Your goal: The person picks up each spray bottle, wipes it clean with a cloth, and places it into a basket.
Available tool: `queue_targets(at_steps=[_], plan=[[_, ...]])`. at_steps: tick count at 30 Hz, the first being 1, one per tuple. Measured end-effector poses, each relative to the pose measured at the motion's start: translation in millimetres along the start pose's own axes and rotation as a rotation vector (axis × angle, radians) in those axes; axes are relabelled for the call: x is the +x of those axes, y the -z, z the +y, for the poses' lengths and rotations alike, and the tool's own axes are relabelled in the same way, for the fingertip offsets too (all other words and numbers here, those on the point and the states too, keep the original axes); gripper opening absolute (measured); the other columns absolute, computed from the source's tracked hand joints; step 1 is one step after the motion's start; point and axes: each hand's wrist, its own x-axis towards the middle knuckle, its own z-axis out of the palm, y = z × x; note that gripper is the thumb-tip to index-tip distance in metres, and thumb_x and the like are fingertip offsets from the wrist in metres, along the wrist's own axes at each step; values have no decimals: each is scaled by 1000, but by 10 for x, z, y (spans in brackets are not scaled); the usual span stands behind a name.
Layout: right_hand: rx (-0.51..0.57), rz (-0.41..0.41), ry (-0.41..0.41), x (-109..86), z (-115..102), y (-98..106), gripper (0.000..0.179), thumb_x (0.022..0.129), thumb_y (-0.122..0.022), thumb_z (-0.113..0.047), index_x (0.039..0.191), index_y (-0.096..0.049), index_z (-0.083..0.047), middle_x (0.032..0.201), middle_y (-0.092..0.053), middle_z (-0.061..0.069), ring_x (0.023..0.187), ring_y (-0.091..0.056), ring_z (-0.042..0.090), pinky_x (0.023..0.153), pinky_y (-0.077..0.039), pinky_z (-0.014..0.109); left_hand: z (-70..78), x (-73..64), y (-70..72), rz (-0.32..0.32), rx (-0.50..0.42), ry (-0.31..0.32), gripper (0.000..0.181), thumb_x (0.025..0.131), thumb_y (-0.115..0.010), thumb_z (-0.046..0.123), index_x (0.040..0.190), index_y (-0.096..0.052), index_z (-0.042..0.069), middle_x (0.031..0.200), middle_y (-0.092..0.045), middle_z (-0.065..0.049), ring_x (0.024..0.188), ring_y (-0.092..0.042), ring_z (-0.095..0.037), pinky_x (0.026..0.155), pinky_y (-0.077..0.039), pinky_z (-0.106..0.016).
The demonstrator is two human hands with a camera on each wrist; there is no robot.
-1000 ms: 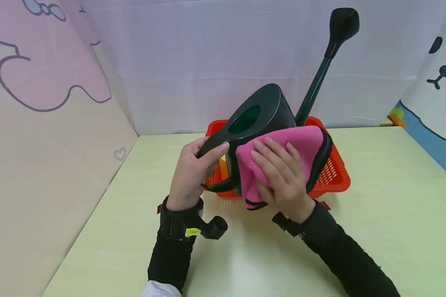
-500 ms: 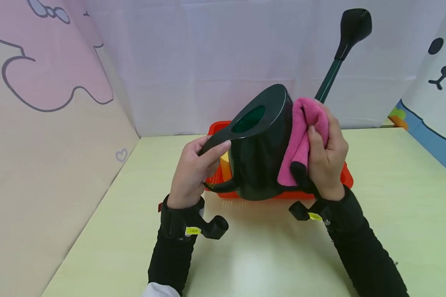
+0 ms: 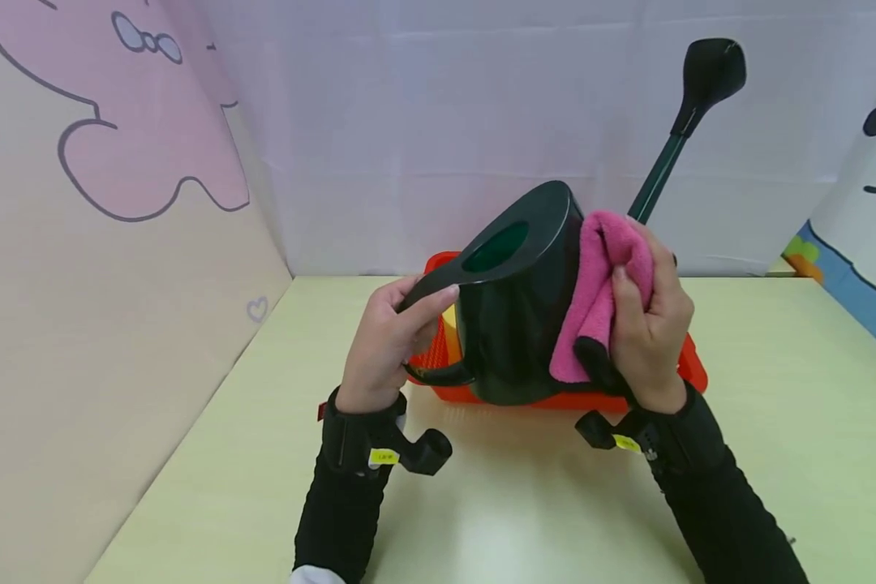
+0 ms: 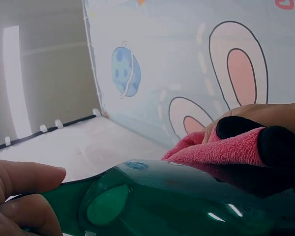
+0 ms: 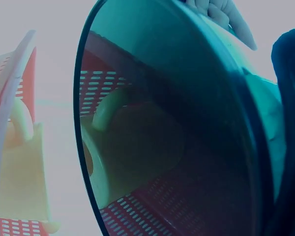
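A dark green watering can (image 3: pixel 518 341) is held tilted over a red basket. My left hand (image 3: pixel 383 345) grips its handle, thumb on top. The long spout (image 3: pixel 660 174) rises to the right and ends in a black head. A pink cloth (image 3: pixel 591 300) with a black edge lies folded against the can's right side, near the spout; my right hand (image 3: pixel 650 328) holds it there, thumb in front. From the left wrist, the cloth (image 4: pixel 216 150) shows beyond the glossy can body (image 4: pixel 157 201). The can's smooth underside (image 5: pixel 196 147) fills much of the right wrist view.
Behind and below the can stands the red basket (image 3: pixel 695 369) with perforated walls, on a pale table (image 3: pixel 212 454). A yellow object (image 5: pixel 24 172) sits inside it, mostly hidden by the can from above. A white curtain (image 3: pixel 438 138) and printed side panels surround the table.
My right hand has moved from the can's front, where it pressed the spread cloth, to its right side, now gripping the cloth bunched. The left hand keeps its hold. The head view has shifted slightly.
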Motion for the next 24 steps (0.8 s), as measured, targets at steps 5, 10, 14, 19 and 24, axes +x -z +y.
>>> queue_targets(at_steps=[5, 10, 14, 19, 24], plan=[[16, -11, -1, 22, -14, 34, 38, 83, -47, -4, 118, -50, 11, 105, -61, -16, 85, -56, 3, 83, -47, 15, 0, 17, -11, 3, 14, -18, 11, 87, -56, 14, 82, -49, 8, 55, -37, 2, 48, -33, -12, 49, -29, -21], [4, -17, 3, -24, -47, 63, 38, 83, -47, -5, 117, -51, 11, 107, -61, -15, 87, -57, 3, 83, -47, 15, -2, -16, -10, 0, 10, 20, 11, 88, -55, 12, 81, -47, 8, 55, -37, 2, 48, -33, -12, 50, -29, -21], [-2, 7, 41, -36, -77, 49, 37, 81, -48, -4, 115, -52, 11, 109, -64, -8, 92, -59, 4, 86, -47, 17, 38, -25, 4, -28, 3, 14, 11, 88, -53, 11, 79, -48, 9, 54, -36, 2, 48, -32, -11, 48, -27, -22], [18, 34, 95, -1, -116, -15, 37, 81, -49, -6, 113, -53, 12, 106, -66, 7, 93, -59, 6, 86, -48, 19, 95, 7, 43, -42, 9, -14, 12, 87, -53, 12, 78, -48, 9, 54, -35, 3, 47, -32, -11, 48, -27, -22], [-18, 32, 208, -8, -126, -128, 37, 84, -51, -16, 110, -55, 10, 100, -63, 24, 86, -59, 8, 85, -49, 20, 98, 19, 94, -24, -3, -20, 13, 88, -52, 11, 76, -47, 10, 54, -35, 2, 47, -32, -10, 47, -27, -22]])
